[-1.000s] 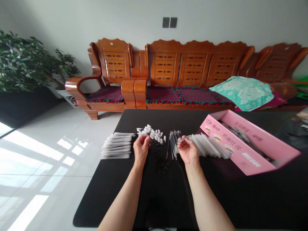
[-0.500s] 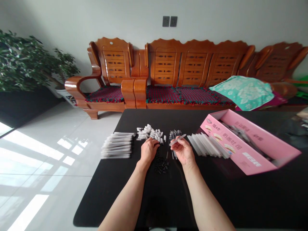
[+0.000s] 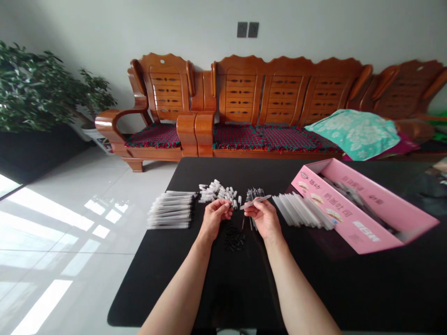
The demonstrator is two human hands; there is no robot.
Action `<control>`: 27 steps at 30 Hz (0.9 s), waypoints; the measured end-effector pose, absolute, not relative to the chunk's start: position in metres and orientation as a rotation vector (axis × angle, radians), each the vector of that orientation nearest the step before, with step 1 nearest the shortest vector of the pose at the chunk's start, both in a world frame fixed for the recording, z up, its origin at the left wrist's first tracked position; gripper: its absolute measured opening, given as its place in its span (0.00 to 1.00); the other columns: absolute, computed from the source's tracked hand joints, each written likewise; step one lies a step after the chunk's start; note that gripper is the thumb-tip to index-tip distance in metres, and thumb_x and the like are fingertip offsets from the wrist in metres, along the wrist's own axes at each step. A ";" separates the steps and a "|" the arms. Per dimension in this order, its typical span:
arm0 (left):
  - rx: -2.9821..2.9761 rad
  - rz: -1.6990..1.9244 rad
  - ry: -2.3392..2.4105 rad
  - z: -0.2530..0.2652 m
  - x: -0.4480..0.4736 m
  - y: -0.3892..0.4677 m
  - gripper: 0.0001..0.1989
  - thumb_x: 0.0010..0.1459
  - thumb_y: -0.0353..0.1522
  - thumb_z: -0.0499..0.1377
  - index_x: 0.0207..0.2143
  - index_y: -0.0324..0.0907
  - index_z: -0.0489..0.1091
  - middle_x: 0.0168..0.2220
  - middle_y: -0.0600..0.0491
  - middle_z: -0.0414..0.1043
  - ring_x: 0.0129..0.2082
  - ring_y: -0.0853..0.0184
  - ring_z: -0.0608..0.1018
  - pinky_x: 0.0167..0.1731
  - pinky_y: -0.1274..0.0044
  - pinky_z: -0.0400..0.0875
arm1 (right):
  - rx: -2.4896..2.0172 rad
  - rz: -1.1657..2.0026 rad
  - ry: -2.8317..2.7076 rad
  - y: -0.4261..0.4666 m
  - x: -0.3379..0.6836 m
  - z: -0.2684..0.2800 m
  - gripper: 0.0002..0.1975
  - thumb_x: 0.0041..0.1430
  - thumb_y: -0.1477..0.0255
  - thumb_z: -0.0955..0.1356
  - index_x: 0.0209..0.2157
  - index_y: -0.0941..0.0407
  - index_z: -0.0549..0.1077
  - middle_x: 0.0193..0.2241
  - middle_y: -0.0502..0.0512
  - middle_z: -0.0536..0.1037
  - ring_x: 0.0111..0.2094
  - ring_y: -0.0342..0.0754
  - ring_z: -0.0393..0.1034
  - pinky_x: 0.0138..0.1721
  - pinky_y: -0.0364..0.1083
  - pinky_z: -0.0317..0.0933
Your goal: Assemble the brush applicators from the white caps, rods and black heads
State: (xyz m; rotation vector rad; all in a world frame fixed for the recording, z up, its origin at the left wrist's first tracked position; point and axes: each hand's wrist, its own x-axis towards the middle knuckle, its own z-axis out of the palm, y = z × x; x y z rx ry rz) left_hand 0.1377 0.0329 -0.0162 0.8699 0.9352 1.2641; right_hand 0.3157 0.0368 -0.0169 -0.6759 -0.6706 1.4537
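The right hand (image 3: 268,222) grips one translucent tube (image 3: 250,204) between the thumb and fingers. The tube lies across these fingers at a slight slant, above the desk (image 3: 150,284); its left end is lower and projects toward the left hand (image 3: 212,219), and its right end extends past the thumb. The fingers of the left hand are pinched together, just left of the tube end and apart from it. Whether they grasp a small part cannot be determined.

Component positions on the desk are as follows. White caps (image 3: 213,190): loose pile, on the far side of the left hand. Small black parts (image 3: 233,241): loose pile, near side, between the forearms. Thin dark rods (image 3: 254,192): bundle beside the right hand, partly covered by it. Further translucent tubes (image 3: 296,209): row to the right of the right hand. Dark-ended tubes (image 3: 171,210): stacked row, left of the left hand. Pink box (image 3: 344,211): far right, beside the tube row.
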 end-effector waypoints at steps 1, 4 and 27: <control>0.843 1.250 0.905 -0.017 0.138 0.032 0.17 0.49 0.39 0.68 0.36 0.36 0.74 0.28 0.51 0.77 0.24 0.72 0.76 0.26 0.81 0.71 | -0.677 1.448 -0.681 0.037 0.315 -0.017 0.09 0.48 0.73 0.75 0.32 0.57 0.74 0.28 0.57 0.84 0.26 0.50 0.80 0.27 0.45 0.76; 0.799 1.225 0.830 -0.018 0.140 0.032 0.18 0.47 0.38 0.70 0.36 0.36 0.72 0.30 0.49 0.79 0.26 0.70 0.79 0.31 0.78 0.75 | -0.688 1.423 -0.705 0.036 0.313 -0.015 0.10 0.48 0.73 0.75 0.32 0.57 0.74 0.28 0.56 0.84 0.27 0.50 0.80 0.28 0.46 0.76; 0.816 1.209 0.789 -0.018 0.146 0.029 0.18 0.48 0.38 0.71 0.34 0.35 0.71 0.30 0.48 0.79 0.27 0.69 0.80 0.31 0.79 0.75 | -0.773 1.315 -0.753 0.036 0.309 -0.015 0.11 0.48 0.72 0.76 0.33 0.58 0.73 0.26 0.54 0.83 0.26 0.50 0.80 0.28 0.46 0.76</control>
